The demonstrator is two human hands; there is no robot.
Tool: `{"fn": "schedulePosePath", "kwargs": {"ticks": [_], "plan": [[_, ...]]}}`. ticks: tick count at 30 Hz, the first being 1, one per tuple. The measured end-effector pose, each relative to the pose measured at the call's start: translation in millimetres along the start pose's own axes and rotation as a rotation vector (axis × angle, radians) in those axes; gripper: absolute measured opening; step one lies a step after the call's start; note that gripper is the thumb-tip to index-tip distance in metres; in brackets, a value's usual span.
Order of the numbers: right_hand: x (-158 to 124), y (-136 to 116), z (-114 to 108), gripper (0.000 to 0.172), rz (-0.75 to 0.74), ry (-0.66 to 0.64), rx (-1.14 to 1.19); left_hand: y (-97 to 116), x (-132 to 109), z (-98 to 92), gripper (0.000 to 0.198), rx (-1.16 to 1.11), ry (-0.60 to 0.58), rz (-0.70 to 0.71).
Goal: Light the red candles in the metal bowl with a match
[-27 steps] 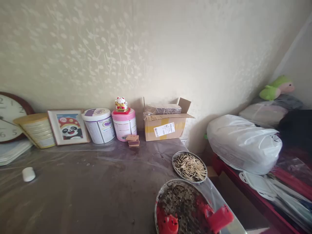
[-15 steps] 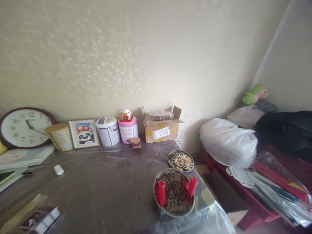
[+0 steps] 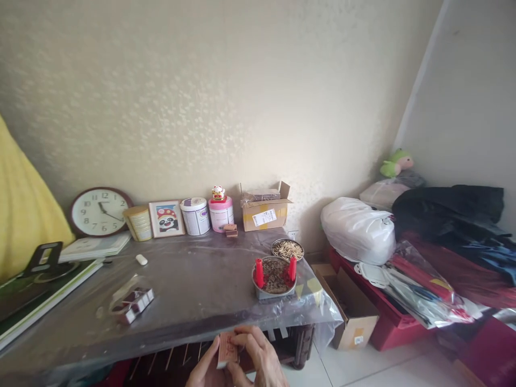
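While both hands meet low at the front edge of the plastic-covered grey table [image 3: 193, 290], they pinch a small reddish-pink matchbox [image 3: 227, 349] between them: the left hand [image 3: 207, 371] supports it from below and the right hand [image 3: 260, 357] curls its fingers over the top and side. The matchbox sits just in front of the table, below its edge. On the table, toward its right end, stands a round metal dish with two red candles [image 3: 275, 275], and just behind that lies a round metal plate of pale matchsticks [image 3: 287, 249]. Along the table's back, against the wall, stand a round brown-rimmed clock [image 3: 100, 212], a framed panda picture [image 3: 166, 219], a white tin [image 3: 195, 215], a pink tin [image 3: 221, 213] and an open cardboard box [image 3: 265, 213].
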State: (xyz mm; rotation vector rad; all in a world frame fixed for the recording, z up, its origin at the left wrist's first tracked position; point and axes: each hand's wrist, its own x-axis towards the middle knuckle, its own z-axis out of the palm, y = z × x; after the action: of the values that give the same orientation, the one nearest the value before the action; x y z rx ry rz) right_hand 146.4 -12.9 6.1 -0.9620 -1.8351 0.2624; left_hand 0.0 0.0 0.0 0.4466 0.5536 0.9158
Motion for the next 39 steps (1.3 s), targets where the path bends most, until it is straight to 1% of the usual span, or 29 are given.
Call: {"fn": "schedulePosePath", "kwargs": {"ticks": [3, 5, 11, 15, 18, 23, 29, 33, 39], "plan": [[2, -7, -8, 0.032, -0.008, -0.030, -0.022, -5, 4, -0.7, 0.030, -0.103, -0.064, -0.003], [3, -9, -11, 0.029, -0.013, -0.024, -0.034, -8, 7, -1.5, 0.029, -0.143, -0.081, 0.006], [-1, -7, -12, 0.026, -0.020, -0.031, -0.100, -13, 7, -0.1, 0.031, -0.171, -0.040, 0.039], [-2, -4, -9, 0.027, -0.015, -0.039, -0.143, -13, 5, 4.7, 0.028, -0.173, -0.040, 0.070], [-3, -1, -7, 0.028, -0.040, -0.031, -0.180, -13, 5, 6.8, 0.027, -0.174, -0.049, 0.100], [-4, 1, -5, 0.029, -0.089, -0.016, -0.239, -15, 7, 4.8, 0.034, -0.154, -0.079, 0.119], [-4, 5, -4, 0.028, -0.169, 0.016, -0.278, -18, 12, 1.7, 0.034, -0.152, -0.100, 0.130], [-5, 7, -3, 0.028, -0.160, -0.012, -0.283, -20, 12, 1.2, 0.032, -0.154, -0.101, 0.135], [-4, 8, -4, 0.026, -0.116, -0.015, -0.259, -23, 12, 3.4, 0.027, -0.139, -0.105, 0.136]]}}
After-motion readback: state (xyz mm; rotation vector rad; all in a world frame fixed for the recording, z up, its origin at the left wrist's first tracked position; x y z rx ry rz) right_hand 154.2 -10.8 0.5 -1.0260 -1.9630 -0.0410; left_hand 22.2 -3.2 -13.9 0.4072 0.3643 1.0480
